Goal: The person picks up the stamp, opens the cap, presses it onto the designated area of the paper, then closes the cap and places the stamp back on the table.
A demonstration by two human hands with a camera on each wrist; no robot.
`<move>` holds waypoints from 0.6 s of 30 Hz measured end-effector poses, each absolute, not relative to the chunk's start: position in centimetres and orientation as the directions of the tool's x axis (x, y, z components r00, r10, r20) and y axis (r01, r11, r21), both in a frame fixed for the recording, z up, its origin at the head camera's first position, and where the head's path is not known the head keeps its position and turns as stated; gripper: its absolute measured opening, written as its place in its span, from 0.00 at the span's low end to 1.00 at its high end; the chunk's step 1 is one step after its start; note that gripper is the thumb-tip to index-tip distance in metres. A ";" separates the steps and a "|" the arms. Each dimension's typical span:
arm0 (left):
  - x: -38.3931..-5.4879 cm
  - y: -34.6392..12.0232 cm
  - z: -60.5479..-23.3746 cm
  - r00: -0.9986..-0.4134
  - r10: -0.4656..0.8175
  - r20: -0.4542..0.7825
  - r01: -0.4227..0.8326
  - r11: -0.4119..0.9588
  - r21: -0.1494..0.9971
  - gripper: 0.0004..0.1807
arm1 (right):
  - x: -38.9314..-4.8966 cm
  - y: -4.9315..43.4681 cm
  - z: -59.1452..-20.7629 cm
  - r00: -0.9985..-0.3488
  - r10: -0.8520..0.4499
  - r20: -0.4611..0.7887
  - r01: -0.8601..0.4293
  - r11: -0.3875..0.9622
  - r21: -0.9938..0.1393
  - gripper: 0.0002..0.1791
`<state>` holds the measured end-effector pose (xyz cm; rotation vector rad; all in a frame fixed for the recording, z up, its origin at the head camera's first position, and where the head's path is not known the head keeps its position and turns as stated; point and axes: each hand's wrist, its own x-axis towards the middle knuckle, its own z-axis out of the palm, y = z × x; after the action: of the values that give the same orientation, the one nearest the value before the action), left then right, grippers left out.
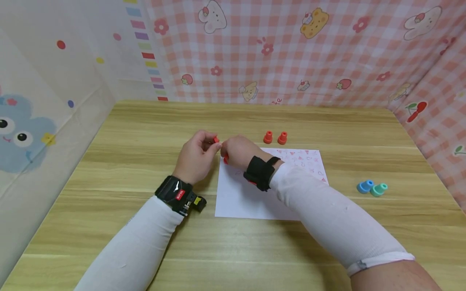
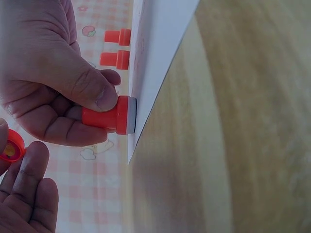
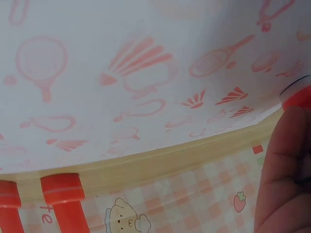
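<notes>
My right hand point(image 1: 238, 153) pinches a red stamp point(image 2: 104, 119) between thumb and fingers. The stamp's pale base sits against the white paper point(image 1: 240, 202), close to the sheet's far left corner. Just left of it, my left hand point(image 1: 194, 157) holds a small red cap point(image 1: 216, 140) at its fingertips. In the left wrist view the cap's round open end faces the camera. Pink-red prints of rackets and shuttlecocks cover part of the paper, seen closely in the right wrist view. My right hand and forearm hide some of the sheet.
Two red stamps point(image 1: 267, 137) stand on the wooden table point(image 1: 153, 121) beyond the paper's far edge. To the right of the sheet, a blue stamp point(image 1: 365, 186) and a teal stamp point(image 1: 379, 189) stand side by side. A pink checked curtain hangs behind the table.
</notes>
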<state>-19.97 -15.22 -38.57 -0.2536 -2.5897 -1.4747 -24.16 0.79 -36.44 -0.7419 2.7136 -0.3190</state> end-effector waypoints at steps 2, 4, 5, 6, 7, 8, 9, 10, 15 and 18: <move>-20.0 -15.2 -38.6 -0.974 0.072 0.213 0.220 0.502 0.837 0.15 | -24.2 0.9 -36.4 -0.817 -0.525 -0.239 -0.450 0.839 -0.305 0.13; -20.0 -15.2 -38.6 -0.974 0.073 0.215 0.222 0.502 0.836 0.15 | -24.2 1.1 -36.3 -0.818 -0.524 -0.240 -0.440 0.836 -0.327 0.13; -20.0 -15.2 -38.5 -0.974 0.074 0.216 0.223 0.502 0.836 0.15 | -24.2 1.3 -36.1 -0.820 -0.522 -0.235 -0.434 0.835 -0.339 0.13; -20.1 -15.1 -38.5 -0.973 0.075 0.217 0.225 0.502 0.835 0.15 | -24.2 1.6 -35.9 -0.824 -0.519 -0.228 -0.427 0.833 -0.353 0.13; -20.1 -15.1 -38.5 -0.973 0.075 0.216 0.224 0.501 0.836 0.15 | -24.1 1.9 -35.7 -0.829 -0.514 -0.220 -0.416 0.830 -0.371 0.13; -20.1 -15.1 -38.5 -0.974 0.076 0.214 0.223 0.501 0.836 0.15 | -24.1 2.2 -35.4 -0.836 -0.508 -0.206 -0.405 0.826 -0.392 0.12; -20.1 -15.1 -38.5 -0.974 0.079 0.212 0.222 0.498 0.838 0.14 | -24.0 2.6 -35.1 -0.845 -0.498 -0.196 -0.387 0.821 -0.419 0.11; -20.2 -15.1 -38.5 -0.975 0.080 0.208 0.220 0.496 0.840 0.14 | -23.9 3.0 -34.7 -0.854 -0.487 -0.184 -0.368 0.815 -0.447 0.11; -20.1 -15.1 -38.6 -0.976 0.091 0.200 0.218 0.478 0.851 0.14 | -23.4 4.9 -33.4 -0.902 -0.405 -0.147 -0.239 0.754 -0.611 0.11; -20.0 -15.1 -38.6 -0.975 0.101 0.197 0.222 0.465 0.857 0.15 | -23.0 5.8 -33.3 -0.930 -0.340 -0.143 -0.153 0.707 -0.690 0.12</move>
<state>-20.01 -15.08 -38.60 -0.2864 -2.5856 -1.5395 -23.00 5.82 -33.34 -0.3912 2.6566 -1.0397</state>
